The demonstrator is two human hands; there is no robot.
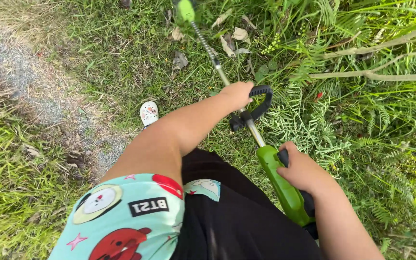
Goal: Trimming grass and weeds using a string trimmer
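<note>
I hold a green grass trimmer (pixel 282 183) with a thin metal shaft (pixel 217 65) that runs up and away to its green head at the top edge. My left hand (pixel 237 94) is closed on the black loop handle (pixel 261 103) partway down the shaft. Lower right, my right hand (pixel 300 169) grips the black rear handle on the green body. The cutting end is mostly out of view at the top.
Ferns and tall grass (pixel 352 120) fill the right side, crossed by bare branches (pixel 371 74). Dry leaves (pixel 232 41) lie near the shaft. A gravel strip (pixel 39 96) runs down the left. My white shoe (pixel 149 113) stands on the grass.
</note>
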